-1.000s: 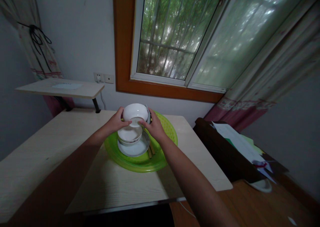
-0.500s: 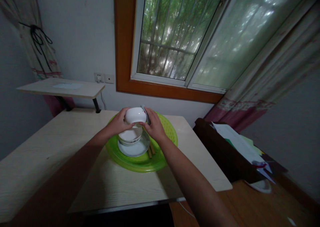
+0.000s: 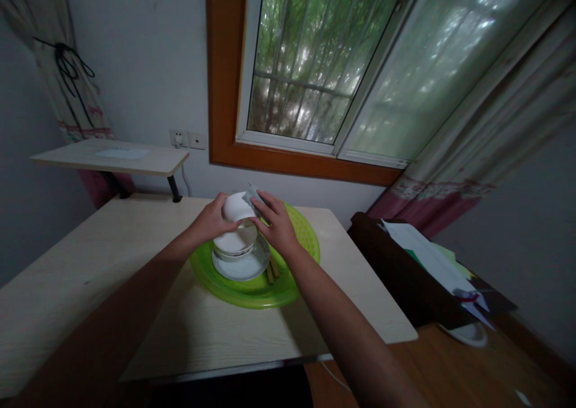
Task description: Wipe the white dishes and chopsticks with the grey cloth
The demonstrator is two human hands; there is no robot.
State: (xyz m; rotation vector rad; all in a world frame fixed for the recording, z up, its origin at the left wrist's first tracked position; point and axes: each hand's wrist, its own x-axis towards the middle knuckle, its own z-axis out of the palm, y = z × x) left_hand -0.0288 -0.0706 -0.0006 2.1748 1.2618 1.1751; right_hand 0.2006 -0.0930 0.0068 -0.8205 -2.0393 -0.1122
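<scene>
My left hand grips the left side of a white bowl, which is tilted and held above a stack of dishes. My right hand presses a grey cloth against the bowl's upper right side, its thumb near the lower rim. Under the held bowl sit more white bowls, stacked on a white plate. To the right of the plate lie wooden chopsticks, partly hidden. All these dishes rest on a round green tray.
The tray stands on a pale wooden table. A small raised shelf with a paper on it is at the back left. Right of the table, papers lie on a dark piece of furniture. A window is behind.
The held bowl has tilted further. My right hand's fingers and the cloth have shifted up and left over the bowl's side, so more of the cloth shows.
</scene>
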